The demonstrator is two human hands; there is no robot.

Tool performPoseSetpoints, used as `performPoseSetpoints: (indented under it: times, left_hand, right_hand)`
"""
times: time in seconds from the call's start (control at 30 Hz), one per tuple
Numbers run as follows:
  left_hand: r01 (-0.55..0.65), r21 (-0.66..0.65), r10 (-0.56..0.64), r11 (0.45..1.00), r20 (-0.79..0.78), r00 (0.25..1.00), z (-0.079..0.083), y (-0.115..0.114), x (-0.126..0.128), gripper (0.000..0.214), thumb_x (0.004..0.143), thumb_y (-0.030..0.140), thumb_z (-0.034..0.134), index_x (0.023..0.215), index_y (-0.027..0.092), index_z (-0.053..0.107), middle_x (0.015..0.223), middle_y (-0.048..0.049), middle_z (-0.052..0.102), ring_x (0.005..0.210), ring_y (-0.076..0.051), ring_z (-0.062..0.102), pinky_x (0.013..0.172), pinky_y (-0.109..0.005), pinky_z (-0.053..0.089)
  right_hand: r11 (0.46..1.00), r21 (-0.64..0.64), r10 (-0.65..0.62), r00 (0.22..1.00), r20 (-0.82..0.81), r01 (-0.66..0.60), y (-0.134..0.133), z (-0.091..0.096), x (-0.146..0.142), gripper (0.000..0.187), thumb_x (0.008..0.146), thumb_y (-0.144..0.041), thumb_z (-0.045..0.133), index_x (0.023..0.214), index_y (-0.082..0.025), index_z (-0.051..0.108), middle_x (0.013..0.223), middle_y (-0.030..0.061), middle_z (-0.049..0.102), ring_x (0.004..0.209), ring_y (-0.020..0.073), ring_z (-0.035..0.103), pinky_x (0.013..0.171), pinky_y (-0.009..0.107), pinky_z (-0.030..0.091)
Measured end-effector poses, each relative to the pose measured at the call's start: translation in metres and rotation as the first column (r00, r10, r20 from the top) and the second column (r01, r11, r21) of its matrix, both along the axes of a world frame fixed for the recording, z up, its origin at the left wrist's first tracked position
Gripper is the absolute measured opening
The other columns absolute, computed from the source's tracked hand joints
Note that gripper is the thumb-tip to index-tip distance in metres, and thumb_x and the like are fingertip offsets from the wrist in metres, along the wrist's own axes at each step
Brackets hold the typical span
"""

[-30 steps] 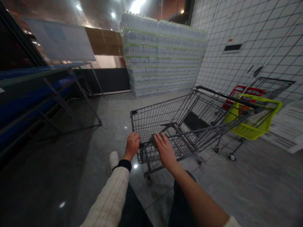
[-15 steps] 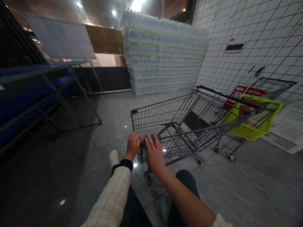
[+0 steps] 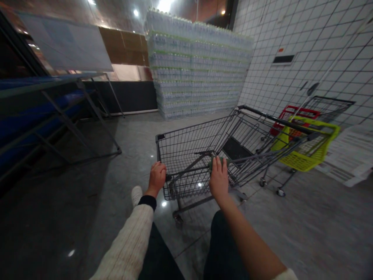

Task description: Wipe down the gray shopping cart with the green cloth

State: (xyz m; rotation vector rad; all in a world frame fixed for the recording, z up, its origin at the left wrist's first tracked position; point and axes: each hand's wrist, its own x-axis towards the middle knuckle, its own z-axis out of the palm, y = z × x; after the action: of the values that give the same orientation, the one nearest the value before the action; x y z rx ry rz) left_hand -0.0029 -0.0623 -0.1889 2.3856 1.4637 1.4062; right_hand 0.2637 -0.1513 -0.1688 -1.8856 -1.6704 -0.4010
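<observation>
1. Left hand [image 3: 156,177]: clenched round the near top rim of the grey wire shopping cart [image 3: 186,149], close to its corner. Reads as a bracing grip, likely to stop a wheeled frame from rolling off.
2. Right hand [image 3: 219,179]: not clenched. Palm down, fingers stretched forward over a green pad [image 3: 223,160], pressing it onto a bar of the cart's inner frame. Pad mostly hidden under the fingers; cloth or sponge, cannot tell. Flat hand probably chosen to spread pressure along a narrow bar.
3. Cart: directly ahead of both hands and touched by both. Black push handle [image 3: 274,118] at the far end, beyond and right of the right hand, so gripped from the front end rather than the pushing end.
4. Right of the right hand: yellow-green basket trolley [image 3: 305,159] just beside the cart's handle end. Red basket [image 3: 294,112] behind it, near the tiled wall [image 3: 305,39]. Looks like a parking corner for carts.
5. Far beyond both hands: tall stack of bottled-water packs [image 3: 198,66].
6. Left of the left hand, well apart: metal-framed stand [image 3: 67,116].
7. Below the left hand: white shoe [image 3: 135,193] on the glossy floor [image 3: 87,202]. Cream knit sleeve [image 3: 128,245] on the left arm; right forearm bare.
</observation>
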Motion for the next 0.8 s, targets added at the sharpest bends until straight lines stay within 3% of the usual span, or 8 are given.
performPoseSetpoints:
  times: [0.1, 0.2, 0.3, 0.37, 0.43, 0.63, 0.7, 0.8]
  left_hand:
    - [-0.016, -0.004, 0.016, 1.0, 0.008, 1.0, -0.001, -0.002, 0.002, 0.022, 0.076, 0.016, 0.036, 0.058, 0.024, 0.043, 0.061, -0.0027, 0.052, 0.079, -0.022, 0.056, 0.099, -0.041, 0.044]
    - [-0.014, -0.019, 0.014, 1.0, 0.002, 1.0, -0.002, -0.004, 0.0, 0.022, 0.077, 0.016, 0.036, 0.058, 0.024, 0.045, 0.063, -0.0033, 0.054, 0.082, -0.022, 0.056, 0.1, -0.042, 0.044]
    - [0.015, -0.021, -0.015, 1.0, -0.012, 1.0, -0.001, -0.004, -0.004, 0.019, 0.074, 0.015, 0.037, 0.059, 0.024, 0.046, 0.066, -0.0041, 0.056, 0.085, -0.023, 0.057, 0.098, -0.041, 0.044]
    - [0.031, -0.02, -0.031, 0.999, -0.025, 0.999, 0.0, -0.004, -0.006, 0.019, 0.074, 0.016, 0.036, 0.06, 0.024, 0.046, 0.066, -0.0039, 0.055, 0.084, -0.023, 0.057, 0.098, -0.041, 0.045]
    - [0.044, -0.025, -0.045, 0.999, -0.037, 0.998, 0.002, -0.004, -0.008, 0.021, 0.076, 0.016, 0.036, 0.059, 0.024, 0.044, 0.063, -0.0029, 0.053, 0.08, -0.022, 0.056, 0.099, -0.041, 0.044]
    - [0.016, -0.063, -0.017, 0.998, -0.021, 1.0, 0.004, -0.004, -0.006, 0.021, 0.076, 0.015, 0.035, 0.059, 0.024, 0.043, 0.065, -0.0027, 0.053, 0.083, -0.022, 0.057, 0.101, -0.041, 0.042]
    - [0.0, -0.062, -0.001, 0.998, -0.009, 1.0, 0.003, -0.005, -0.003, 0.021, 0.076, 0.016, 0.035, 0.059, 0.024, 0.042, 0.064, -0.003, 0.053, 0.085, -0.023, 0.057, 0.102, -0.041, 0.042]
    - [-0.013, -0.054, 0.013, 0.998, 0.007, 1.0, 0.001, -0.008, 0.001, 0.021, 0.077, 0.016, 0.035, 0.058, 0.024, 0.041, 0.063, -0.0025, 0.051, 0.082, -0.022, 0.056, 0.102, -0.041, 0.042]
  right_hand:
    - [0.995, -0.04, 0.093, 0.996, 0.004, -0.093, -0.002, 0.0, -0.052, 0.061, 0.083, 0.002, 0.031, 0.143, -0.005, 0.04, 0.15, 0.0156, 0.039, 0.147, 0.0301, 0.007, 0.115, 0.051, 0.027]
    - [0.952, -0.074, 0.299, 0.953, 0.035, -0.296, -0.007, -0.004, -0.111, 0.059, 0.086, -0.003, 0.036, 0.145, -0.011, 0.039, 0.151, 0.0131, 0.039, 0.146, 0.0297, 0.014, 0.114, 0.052, 0.029]
    - [0.891, -0.097, 0.451, 0.89, 0.071, -0.444, -0.01, -0.006, -0.138, 0.058, 0.089, -0.009, 0.039, 0.147, -0.014, 0.036, 0.153, 0.0094, 0.036, 0.145, 0.0286, 0.018, 0.114, 0.049, 0.03]
    - [0.87, -0.116, 0.49, 0.866, 0.098, -0.48, -0.01, -0.005, -0.128, 0.06, 0.088, -0.008, 0.038, 0.147, -0.014, 0.035, 0.153, 0.0076, 0.035, 0.145, 0.0272, 0.02, 0.114, 0.046, 0.03]
    - [0.881, -0.123, 0.47, 0.875, 0.117, -0.457, -0.01, -0.004, -0.1, 0.063, 0.085, -0.003, 0.036, 0.148, -0.014, 0.034, 0.154, 0.0062, 0.034, 0.145, 0.0257, 0.019, 0.115, 0.044, 0.03]
    - [0.994, -0.001, 0.112, 0.992, 0.051, -0.113, -0.006, -0.004, 0.001, 0.069, 0.082, 0.003, 0.03, 0.149, -0.013, 0.031, 0.153, 0.0091, 0.036, 0.147, 0.0238, 0.009, 0.115, 0.047, 0.029]
    - [0.999, 0.026, 0.034, 0.999, 0.009, -0.034, -0.004, -0.003, 0.007, 0.065, 0.083, 0.002, 0.03, 0.147, -0.01, 0.035, 0.152, 0.0113, 0.037, 0.147, 0.0254, 0.008, 0.115, 0.049, 0.029]
    - [0.998, 0.024, 0.05, 0.999, -0.016, -0.05, -0.004, -0.003, -0.022, 0.061, 0.084, 0.001, 0.03, 0.143, -0.009, 0.041, 0.149, 0.0126, 0.041, 0.147, 0.0283, 0.006, 0.115, 0.051, 0.028]
